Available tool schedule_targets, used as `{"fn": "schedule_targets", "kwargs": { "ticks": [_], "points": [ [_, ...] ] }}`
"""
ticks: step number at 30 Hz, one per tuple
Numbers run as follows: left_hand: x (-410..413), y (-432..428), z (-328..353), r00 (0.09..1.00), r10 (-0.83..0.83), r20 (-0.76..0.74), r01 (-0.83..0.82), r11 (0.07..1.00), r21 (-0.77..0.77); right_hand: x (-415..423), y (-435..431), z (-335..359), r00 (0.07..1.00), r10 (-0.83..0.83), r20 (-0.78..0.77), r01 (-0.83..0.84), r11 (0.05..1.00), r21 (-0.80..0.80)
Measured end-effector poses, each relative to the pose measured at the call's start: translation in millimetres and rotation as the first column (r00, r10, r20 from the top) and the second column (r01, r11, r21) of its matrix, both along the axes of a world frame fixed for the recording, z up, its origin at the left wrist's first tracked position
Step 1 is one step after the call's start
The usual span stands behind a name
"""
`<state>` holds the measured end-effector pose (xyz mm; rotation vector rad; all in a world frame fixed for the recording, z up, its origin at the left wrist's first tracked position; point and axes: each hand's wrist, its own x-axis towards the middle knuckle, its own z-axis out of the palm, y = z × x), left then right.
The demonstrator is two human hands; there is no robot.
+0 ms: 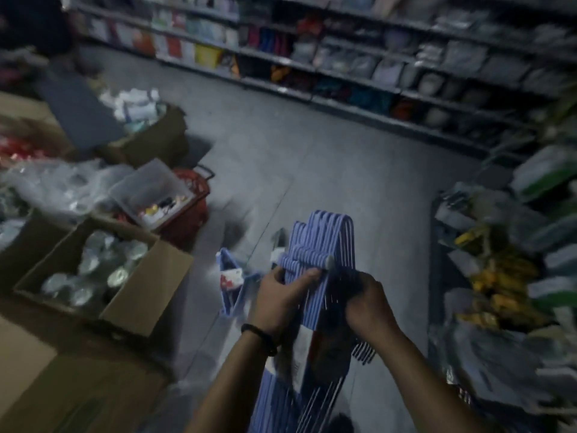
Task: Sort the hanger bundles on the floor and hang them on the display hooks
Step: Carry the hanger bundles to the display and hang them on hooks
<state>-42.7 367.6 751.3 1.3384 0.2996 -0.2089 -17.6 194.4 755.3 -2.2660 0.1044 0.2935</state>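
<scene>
A bundle of blue hangers (321, 242) is held upright in front of me, hooks pointing away, with a paper label on its lower part. My left hand (281, 300) grips the bundle from the left, thumb laid across the hangers just below the hooks. My right hand (367, 303) grips the right side of the same bundle, fingers curled round it. Another blue hanger bundle (231, 276) with a red and white label lies on the grey floor just left of my hands. The view is blurred.
An open cardboard box (150, 276) of shiny round items stands at the left, with a red basket (193, 201) and clear tray behind it. Stocked shelves (343, 73) run along the back. Packaged goods (499, 270) crowd the right side. Grey floor lies between.
</scene>
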Motion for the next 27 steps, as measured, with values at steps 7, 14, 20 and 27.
{"fn": "schedule_targets", "kwargs": {
  "ticks": [7,14,20,27],
  "points": [
    [39.4,-138.1,108.2,0.946,-0.267,0.183,0.231,0.953,0.195,-5.7,-152.2,114.5,0.969,-0.144,0.201,0.159,0.985,-0.062],
    [50.4,-318.0,183.0,0.842,-0.414,0.347,0.316,0.898,0.305,-49.9,-314.0,181.5,0.841,-0.380,0.384,0.401,0.916,0.029],
    [37.9,-444.8,207.7,0.720,-0.615,0.322,0.555,0.789,0.264,-112.1,-409.8,203.5,0.657,-0.493,0.570,0.603,0.798,-0.004],
    [14.3,-557.3,225.4,0.603,-0.699,0.384,0.639,0.711,0.292,-186.5,-458.8,225.7,0.407,-0.506,0.761,0.803,0.594,-0.034]
  ]
}}
